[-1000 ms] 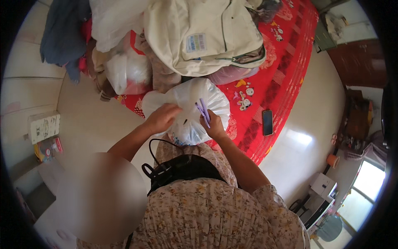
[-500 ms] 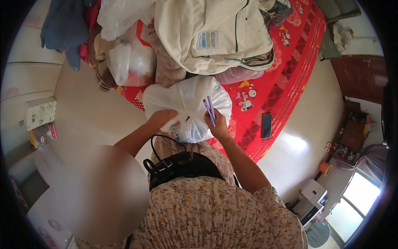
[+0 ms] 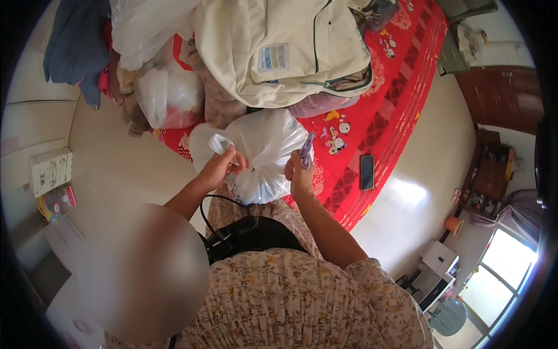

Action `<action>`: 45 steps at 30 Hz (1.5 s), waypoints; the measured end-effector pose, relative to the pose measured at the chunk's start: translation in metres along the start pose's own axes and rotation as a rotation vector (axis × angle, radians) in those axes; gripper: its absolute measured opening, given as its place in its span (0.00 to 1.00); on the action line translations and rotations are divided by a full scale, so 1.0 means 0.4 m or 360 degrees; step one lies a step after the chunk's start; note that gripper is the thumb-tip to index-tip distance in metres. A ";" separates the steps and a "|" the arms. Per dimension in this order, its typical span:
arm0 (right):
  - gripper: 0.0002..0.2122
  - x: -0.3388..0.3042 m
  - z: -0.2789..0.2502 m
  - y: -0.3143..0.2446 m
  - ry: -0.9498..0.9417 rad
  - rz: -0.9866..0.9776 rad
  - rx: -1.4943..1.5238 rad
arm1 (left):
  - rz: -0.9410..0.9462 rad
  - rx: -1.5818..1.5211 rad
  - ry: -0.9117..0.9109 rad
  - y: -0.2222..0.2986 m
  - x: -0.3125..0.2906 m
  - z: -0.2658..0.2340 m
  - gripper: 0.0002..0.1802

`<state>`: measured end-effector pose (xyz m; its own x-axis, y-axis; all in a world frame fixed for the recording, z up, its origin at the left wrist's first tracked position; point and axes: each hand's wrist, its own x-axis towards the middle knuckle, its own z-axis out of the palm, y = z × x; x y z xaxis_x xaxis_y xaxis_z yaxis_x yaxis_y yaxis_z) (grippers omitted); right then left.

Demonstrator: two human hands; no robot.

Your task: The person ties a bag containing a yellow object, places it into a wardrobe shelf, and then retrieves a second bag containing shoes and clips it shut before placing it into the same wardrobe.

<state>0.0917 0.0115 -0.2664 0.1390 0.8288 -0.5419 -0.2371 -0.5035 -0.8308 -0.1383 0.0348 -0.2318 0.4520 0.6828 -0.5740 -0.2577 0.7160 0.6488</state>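
A full white plastic bag (image 3: 264,136) sits at the near edge of the bed, its surface gathered into folds at the middle. My left hand (image 3: 216,170) is closed on a bunched piece of white plastic (image 3: 220,143) that sticks up above the fingers; it looks like part of the bag. At the bag's right side, my right hand (image 3: 300,174) grips a slim purple two-pronged object (image 3: 307,149). Its exact kind does not show clearly. The fingertips of both hands are partly hidden.
A cream backpack (image 3: 285,58) lies behind the bag on the red patterned bedspread (image 3: 349,203). Another stuffed plastic bag (image 3: 171,96) and dark blue cloth (image 3: 78,46) are at the far left. A phone (image 3: 367,173) rests near the bed's right edge.
My left hand has risen off the bag's near side and now pinches bunched plastic. The purple object has turned in my right hand. The whole view has shifted slightly.
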 end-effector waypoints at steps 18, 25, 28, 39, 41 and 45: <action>0.23 -0.035 0.020 -0.079 -0.0558 -0.0531 -0.1251 | 0.0141 0.1582 0.0197 -0.008 0.112 0.020 0.27; 0.15 -0.050 0.048 0.007 -0.0518 -0.0530 -0.1463 | 0.0205 0.0772 0.0039 0.026 0.107 0.015 0.24; 0.14 -0.084 0.033 0.017 -0.0752 -0.0521 -0.1406 | 0.0033 0.0716 -0.0181 0.040 0.130 0.022 0.22; 0.08 -0.062 -0.069 0.040 -0.0245 -0.0636 -0.0612 | -0.0426 0.2134 -0.0250 0.024 0.212 0.094 0.20; 0.09 -0.033 -0.038 -0.039 -0.0155 -0.0252 -0.0304 | -0.0094 0.2546 -0.0179 -0.002 0.185 0.097 0.18; 0.08 -0.012 0.050 -0.142 -0.0324 -0.0690 -0.0543 | -0.0049 0.2604 -0.0248 -0.020 0.187 0.086 0.23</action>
<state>0.0854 0.0410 -0.2143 -0.0414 0.9898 -0.1362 0.1278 -0.1300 -0.9832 -0.0728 0.0751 -0.2629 0.5421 0.5792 -0.6088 0.8283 -0.2464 0.5032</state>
